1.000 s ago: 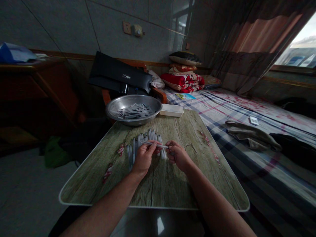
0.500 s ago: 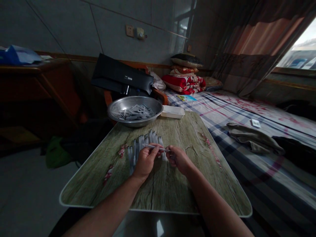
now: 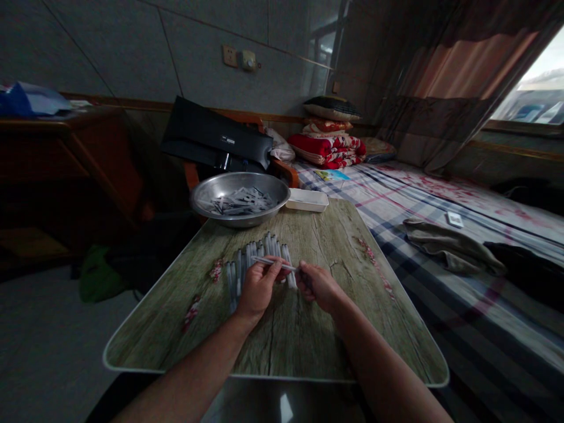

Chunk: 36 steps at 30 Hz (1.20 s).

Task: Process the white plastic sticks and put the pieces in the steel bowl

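A slim, translucent, pen-like tube (image 3: 288, 267), smooth and straight, is held nearly level above the table by both bare hands: the left hand (image 3: 259, 286) pinches it between thumb and fingers along its length, while the right hand (image 3: 318, 285), fingers curled in, grips its right end, and the tube bridges the small gap between the two. Under and behind the left hand lies an uneven row of similar frosted, dark-tipped tubes (image 3: 250, 251), set side by side, pointing away from the person, their near ends partly hidden. They rest on a pale greenish-brown, wood-grain tabletop (image 3: 335, 335) with rounded corners, a thin whitish edge and printed sprays of pink flowers. At its far left stands a wide, round, shiny metal basin (image 3: 211, 215) with a flared rim, holding a loose, criss-crossed heap of clear and dark slender pieces (image 3: 244, 201), too small to tell apart. Just beside the basin, to its right, sits a shallow, oblong white tray (image 3: 308, 206) with low smooth walls. Beyond the table's right side spreads a soft plaid bedsheet (image 3: 374, 194), with a plump, folded red-and-white patterned quilt (image 3: 326, 148) at its far end
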Each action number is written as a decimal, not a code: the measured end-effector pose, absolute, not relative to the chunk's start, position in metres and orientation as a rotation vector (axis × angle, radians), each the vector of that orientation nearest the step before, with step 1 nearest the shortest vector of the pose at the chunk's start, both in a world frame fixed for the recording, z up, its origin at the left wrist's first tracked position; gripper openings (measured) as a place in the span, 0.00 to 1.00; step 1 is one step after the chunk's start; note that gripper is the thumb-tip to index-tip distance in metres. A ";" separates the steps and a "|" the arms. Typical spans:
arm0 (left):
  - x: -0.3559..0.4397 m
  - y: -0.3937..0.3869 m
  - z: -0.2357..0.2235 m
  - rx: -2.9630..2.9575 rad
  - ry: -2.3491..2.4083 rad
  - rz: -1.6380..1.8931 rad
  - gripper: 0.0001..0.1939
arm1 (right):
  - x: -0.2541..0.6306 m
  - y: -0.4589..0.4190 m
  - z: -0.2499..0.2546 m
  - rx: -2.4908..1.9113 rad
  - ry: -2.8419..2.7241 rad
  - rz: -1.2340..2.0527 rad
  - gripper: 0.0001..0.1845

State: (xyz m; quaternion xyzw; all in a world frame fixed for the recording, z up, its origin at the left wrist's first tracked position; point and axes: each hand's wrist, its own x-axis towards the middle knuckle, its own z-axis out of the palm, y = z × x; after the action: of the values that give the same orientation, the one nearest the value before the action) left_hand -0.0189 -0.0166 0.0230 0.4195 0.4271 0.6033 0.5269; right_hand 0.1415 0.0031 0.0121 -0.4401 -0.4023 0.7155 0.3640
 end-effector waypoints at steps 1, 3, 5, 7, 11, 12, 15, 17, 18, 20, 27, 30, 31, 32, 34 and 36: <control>-0.019 -0.017 0.023 0.989 1.028 1.444 0.16 | 0.141 0.003 0.011 -1.134 -1.052 1.822 0.24; -0.019 -0.016 0.023 0.951 1.038 1.456 0.17 | 0.140 0.002 0.012 -1.076 -1.057 1.809 0.22; -0.019 -0.014 0.022 0.898 1.039 1.479 0.18 | 0.140 0.000 0.016 -0.994 -1.021 1.830 0.20; -0.020 -0.013 0.021 0.844 1.032 1.507 0.18 | 0.139 -0.001 0.020 -0.940 -0.979 1.840 0.17; -0.021 -0.010 0.019 0.791 1.024 1.545 0.14 | 0.141 -0.001 0.024 -0.922 -0.872 1.897 0.16; -0.022 -0.010 0.019 0.791 1.027 1.550 0.13 | 0.142 -0.001 0.025 -0.914 -0.851 1.921 0.16; -0.022 -0.011 0.019 0.801 1.033 1.563 0.13 | 0.143 -0.001 0.026 -0.874 -0.854 1.979 0.16; -0.021 -0.011 0.019 0.812 1.029 1.563 0.14 | 0.142 -0.001 0.026 -0.875 -0.898 1.966 0.14; -0.021 -0.012 0.019 0.818 1.029 1.562 0.14 | 0.142 -0.002 0.026 -0.896 -0.928 1.948 0.14; -0.022 -0.012 0.018 0.824 1.030 1.563 0.14 | 0.141 -0.003 0.025 -0.959 -1.001 1.910 0.14; -0.030 -0.003 0.022 0.558 0.880 1.786 0.16 | 0.143 -0.001 0.017 -1.088 -1.192 1.943 0.14; -0.040 0.003 0.027 0.426 0.812 1.885 0.15 | 0.148 0.006 0.015 -1.131 -1.019 1.864 0.11; -0.044 0.004 0.028 0.402 0.805 1.921 0.15 | 0.150 0.008 0.015 -1.140 -0.942 1.832 0.11; -0.049 0.006 0.030 0.384 0.807 1.955 0.15 | 0.151 0.010 0.015 -1.144 -0.870 1.808 0.10; -0.056 0.007 0.032 0.374 0.827 1.979 0.14 | 0.153 0.013 0.016 -1.128 -0.758 1.780 0.09; -0.059 0.005 0.034 0.417 0.857 1.887 0.15 | 0.152 0.013 0.018 -1.063 -0.724 1.774 0.08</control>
State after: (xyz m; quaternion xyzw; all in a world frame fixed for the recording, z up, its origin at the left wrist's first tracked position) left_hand -0.0591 0.0045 0.0345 0.1720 0.3529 0.7774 0.4915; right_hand 0.1522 0.0132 0.0177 -0.4313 -0.2936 0.7200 0.4576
